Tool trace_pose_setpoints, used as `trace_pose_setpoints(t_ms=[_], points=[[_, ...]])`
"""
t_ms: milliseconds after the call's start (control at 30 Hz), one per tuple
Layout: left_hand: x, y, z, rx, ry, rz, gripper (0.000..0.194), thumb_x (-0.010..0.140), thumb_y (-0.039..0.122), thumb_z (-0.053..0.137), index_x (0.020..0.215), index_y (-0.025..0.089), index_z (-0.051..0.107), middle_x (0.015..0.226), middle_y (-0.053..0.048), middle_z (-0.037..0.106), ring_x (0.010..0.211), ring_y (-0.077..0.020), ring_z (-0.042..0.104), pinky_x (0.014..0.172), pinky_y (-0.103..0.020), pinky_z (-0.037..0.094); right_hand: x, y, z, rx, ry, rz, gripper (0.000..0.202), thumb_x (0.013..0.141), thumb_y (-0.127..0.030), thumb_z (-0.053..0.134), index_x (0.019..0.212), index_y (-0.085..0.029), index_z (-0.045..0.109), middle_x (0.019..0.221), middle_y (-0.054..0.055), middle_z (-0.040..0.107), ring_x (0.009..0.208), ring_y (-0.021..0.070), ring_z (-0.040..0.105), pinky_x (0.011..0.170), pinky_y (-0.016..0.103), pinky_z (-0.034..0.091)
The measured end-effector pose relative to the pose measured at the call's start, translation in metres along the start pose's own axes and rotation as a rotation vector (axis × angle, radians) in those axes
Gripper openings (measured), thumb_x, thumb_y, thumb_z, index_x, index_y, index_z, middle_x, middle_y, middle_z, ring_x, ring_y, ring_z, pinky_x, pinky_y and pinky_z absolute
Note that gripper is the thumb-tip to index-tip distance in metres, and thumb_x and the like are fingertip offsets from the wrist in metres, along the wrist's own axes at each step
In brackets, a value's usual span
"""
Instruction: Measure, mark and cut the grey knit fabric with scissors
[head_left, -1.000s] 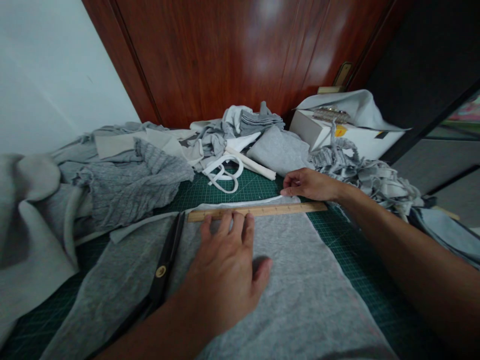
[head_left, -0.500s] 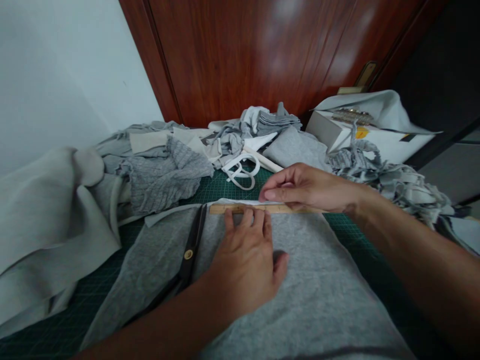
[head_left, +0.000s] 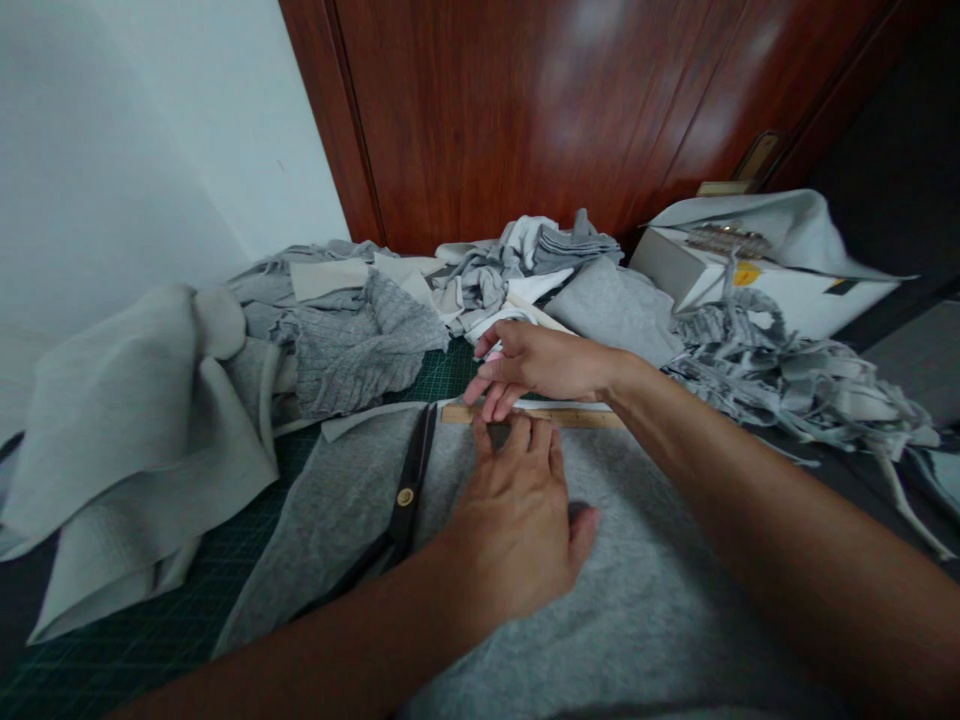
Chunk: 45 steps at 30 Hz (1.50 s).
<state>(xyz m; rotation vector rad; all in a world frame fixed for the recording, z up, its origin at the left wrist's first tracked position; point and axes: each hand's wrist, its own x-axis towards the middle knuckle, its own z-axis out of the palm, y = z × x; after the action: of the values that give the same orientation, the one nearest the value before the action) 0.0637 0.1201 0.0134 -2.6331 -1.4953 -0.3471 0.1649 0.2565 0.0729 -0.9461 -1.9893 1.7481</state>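
Grey fabric (head_left: 360, 480) lies spread over a green gridded mat (head_left: 442, 372). Across its far edge runs a wooden ruler (head_left: 585, 417). My left hand (head_left: 517, 510) rests flat on the fabric, fingers spread, fingertips at the ruler. Just beyond those fingertips, my right hand (head_left: 525, 370) is over the ruler's left part with its fingers curled; something small and pink shows between them, too hidden to name. Black scissors (head_left: 406, 496) lie on the fabric left of my left hand, blades towards the ruler, their handles partly behind my left forearm.
Crumpled grey cloth (head_left: 120, 390) is heaped at the left. Fabric scraps (head_left: 480, 285) line the back, before a reddish wooden door (head_left: 525, 120). A white box (head_left: 690, 265) stands at the back right, with a tangle of grey strips (head_left: 810, 385) in front.
My right hand has moved left along the ruler, now covering the white looped item behind. My left hand stays on the fabric and ruler. The whole view has shifted slightly.
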Motion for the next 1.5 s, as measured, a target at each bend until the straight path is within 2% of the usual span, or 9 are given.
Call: trace_pose_setpoints(t_ms=[167, 600, 733, 867, 933, 1067, 1233, 1367, 1500], points=[[-0.001, 0.000, 0.000, 0.008, 0.009, -0.001, 0.073, 0.100, 0.056, 0.043, 0.146, 0.000, 0.054, 0.145, -0.026, 0.054, 0.137, -0.0423, 0.043, 0.117, -0.064, 0.035, 0.005, 0.005, 0.001, -0.004, -0.122, 0.060, 0.020, 0.103, -0.018, 0.061, 0.085, -0.020, 0.054, 0.083, 0.007, 0.082, 0.073, 0.0159, 0.077, 0.071, 0.025, 0.062], [-0.001, 0.001, -0.002, 0.007, -0.013, -0.003, 0.071, 0.100, 0.056, 0.043, 0.145, 0.001, 0.055, 0.144, -0.025, 0.054, 0.138, -0.0419, 0.043, 0.119, -0.069, 0.031, 0.021, 0.016, 0.004, -0.059, 0.290, -0.058, 0.025, 0.103, -0.016, 0.061, 0.079, -0.020, 0.055, 0.064, 0.002, 0.074, 0.052, 0.0137, 0.068, 0.046, 0.020, 0.056], [0.000, 0.001, -0.002, -0.009, -0.021, 0.000, 0.072, 0.100, 0.055, 0.041, 0.145, 0.000, 0.054, 0.148, -0.026, 0.050, 0.140, -0.0427, 0.041, 0.119, -0.071, 0.029, 0.014, 0.009, 0.001, 0.025, 0.188, -0.127, 0.023, 0.097, -0.018, 0.068, 0.075, -0.013, 0.065, 0.071, 0.005, 0.076, 0.045, 0.0058, 0.055, 0.037, 0.013, 0.039], [0.000, 0.000, -0.001, -0.010, 0.007, 0.014, 0.073, 0.100, 0.057, 0.041, 0.145, 0.001, 0.055, 0.147, -0.025, 0.052, 0.138, -0.0421, 0.042, 0.122, -0.071, 0.024, 0.008, 0.008, 0.003, 0.172, -0.064, -0.032, 0.003, 0.087, -0.006, 0.071, 0.088, -0.010, 0.071, 0.074, 0.007, 0.077, 0.051, 0.0065, 0.056, 0.042, 0.013, 0.039], [0.000, 0.000, -0.001, -0.001, 0.011, 0.009, 0.073, 0.099, 0.057, 0.043, 0.144, 0.001, 0.056, 0.147, -0.026, 0.051, 0.138, -0.0429, 0.041, 0.121, -0.070, 0.026, 0.007, 0.011, 0.005, 0.213, -0.116, 0.040, 0.014, 0.084, 0.001, 0.067, 0.094, -0.009, 0.070, 0.078, 0.009, 0.078, 0.056, 0.0091, 0.062, 0.047, 0.014, 0.045], [0.000, 0.000, -0.001, 0.010, 0.012, -0.005, 0.073, 0.098, 0.057, 0.045, 0.143, 0.000, 0.056, 0.141, -0.026, 0.054, 0.135, -0.0434, 0.043, 0.118, -0.070, 0.031, 0.011, 0.020, 0.011, 0.284, -0.022, 0.055, 0.022, 0.093, 0.005, 0.054, 0.101, -0.015, 0.058, 0.087, 0.011, 0.080, 0.071, 0.0159, 0.075, 0.065, 0.024, 0.060], [0.000, 0.001, -0.002, 0.011, 0.016, 0.004, 0.072, 0.099, 0.057, 0.045, 0.143, 0.001, 0.056, 0.145, -0.026, 0.052, 0.137, -0.0427, 0.042, 0.119, -0.070, 0.031, 0.013, 0.019, 0.010, 0.208, 0.125, 0.022, 0.026, 0.102, -0.001, 0.049, 0.086, -0.021, 0.049, 0.082, 0.010, 0.079, 0.075, 0.0213, 0.079, 0.074, 0.037, 0.067], [0.001, 0.000, -0.004, -0.006, -0.016, 0.010, 0.071, 0.099, 0.056, 0.045, 0.141, 0.000, 0.058, 0.141, -0.025, 0.055, 0.136, -0.0423, 0.043, 0.119, -0.070, 0.031, 0.004, 0.007, 0.004, 0.055, 0.083, 0.052, 0.023, 0.102, -0.010, 0.059, 0.081, -0.018, 0.058, 0.085, 0.012, 0.080, 0.077, 0.0214, 0.080, 0.068, 0.031, 0.067], [0.000, 0.000, -0.003, -0.018, -0.020, 0.015, 0.070, 0.100, 0.055, 0.043, 0.140, 0.000, 0.058, 0.142, -0.025, 0.054, 0.137, -0.0418, 0.043, 0.120, -0.069, 0.031, 0.002, -0.001, 0.004, -0.145, 0.155, -0.004, 0.027, 0.106, -0.014, 0.054, 0.079, -0.016, 0.059, 0.072, 0.006, 0.077, 0.054, 0.0118, 0.068, 0.049, 0.018, 0.055]])
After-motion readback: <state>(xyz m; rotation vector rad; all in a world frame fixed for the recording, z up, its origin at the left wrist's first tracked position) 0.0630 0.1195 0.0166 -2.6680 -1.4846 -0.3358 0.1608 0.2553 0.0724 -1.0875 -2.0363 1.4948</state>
